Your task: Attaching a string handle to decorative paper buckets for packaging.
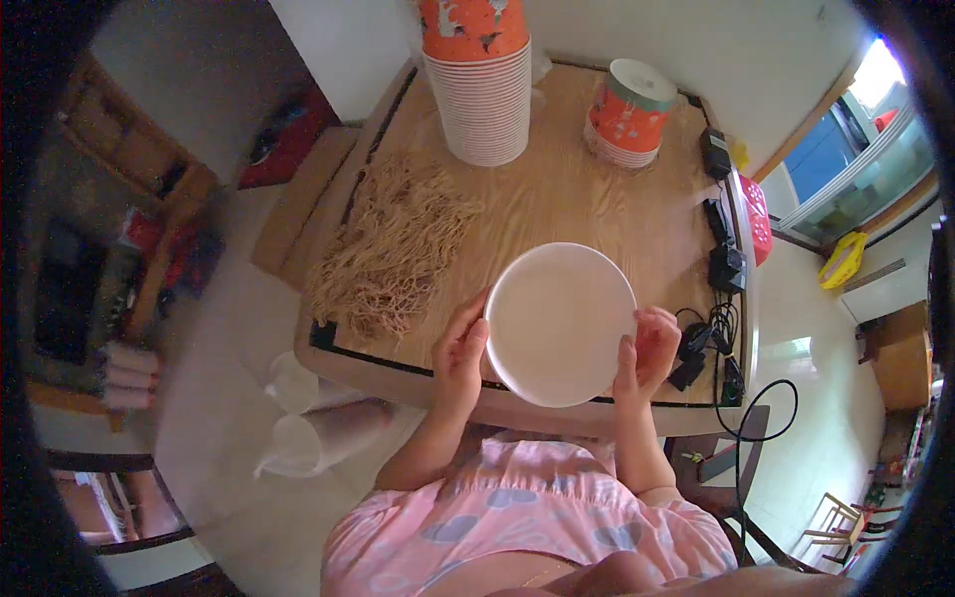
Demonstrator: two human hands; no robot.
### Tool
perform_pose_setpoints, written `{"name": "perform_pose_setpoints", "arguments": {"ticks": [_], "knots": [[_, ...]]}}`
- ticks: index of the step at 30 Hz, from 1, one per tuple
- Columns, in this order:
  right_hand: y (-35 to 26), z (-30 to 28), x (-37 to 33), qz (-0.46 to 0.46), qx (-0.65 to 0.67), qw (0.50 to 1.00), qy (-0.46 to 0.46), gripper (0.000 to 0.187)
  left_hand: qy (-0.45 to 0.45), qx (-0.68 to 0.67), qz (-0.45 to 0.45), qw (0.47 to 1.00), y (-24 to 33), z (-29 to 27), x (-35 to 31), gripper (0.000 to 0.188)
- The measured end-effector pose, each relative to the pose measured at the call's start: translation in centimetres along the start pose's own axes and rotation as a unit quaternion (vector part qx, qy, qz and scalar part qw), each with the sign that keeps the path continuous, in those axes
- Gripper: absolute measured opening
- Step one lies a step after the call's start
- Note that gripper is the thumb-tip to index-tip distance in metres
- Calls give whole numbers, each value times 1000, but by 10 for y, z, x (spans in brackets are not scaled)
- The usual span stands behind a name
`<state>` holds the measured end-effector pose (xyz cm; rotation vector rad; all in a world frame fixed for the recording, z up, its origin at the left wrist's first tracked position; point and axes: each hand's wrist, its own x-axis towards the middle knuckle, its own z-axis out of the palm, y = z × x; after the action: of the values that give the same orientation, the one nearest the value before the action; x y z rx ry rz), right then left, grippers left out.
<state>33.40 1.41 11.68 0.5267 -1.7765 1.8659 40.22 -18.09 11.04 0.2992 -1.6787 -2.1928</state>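
Note:
A round white paper tub (563,324), its mouth turned up toward me, is held over the near edge of the wooden table (557,194). Its inside is plain white; the outer wall is hidden. My left hand (463,353) grips its left rim, thumb on top and fingers around the side. On the opposite side my right hand (647,353) closes on the rim. Left of the tub lies a heap of tangled beige strings (393,239). Farther back stand a tall stack of nested orange-and-white paper tubs (482,109) and a short upside-down orange stack (632,114).
Black power adapters (726,267) and coiled cables (724,333) run along the table's right edge. A red plastic basket (755,219) sits beyond that edge. On the floor at left lie long sleeves of white tubs (323,443). A yellow bag (844,261) is at far right.

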Motion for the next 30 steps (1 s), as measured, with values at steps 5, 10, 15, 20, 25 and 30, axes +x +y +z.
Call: {"name": "perform_pose_setpoints", "arguments": {"ticks": [5,10,15,20,25,30], "knots": [[-6,-1,-2,-8,-14,1000,-22,22,23,-12,4,1000,1,0,-5,32],[-1,-11,-15,5,97,994,-39,20,12,-90,-23,996,-8,-7,-7,46],[-6,-12,-10,3,64,997,-49,19,3,-80,11,997,-7,-2,-5,50],[1,-10,7,61,89,994,-11,24,3,-15,65,998,-2,0,-7,41],[8,-20,33,200,115,962,-147,24,-4,109,8,994,13,9,3,24],[3,-15,40,94,57,990,-91,20,-1,67,4,998,1,6,3,29]]}}
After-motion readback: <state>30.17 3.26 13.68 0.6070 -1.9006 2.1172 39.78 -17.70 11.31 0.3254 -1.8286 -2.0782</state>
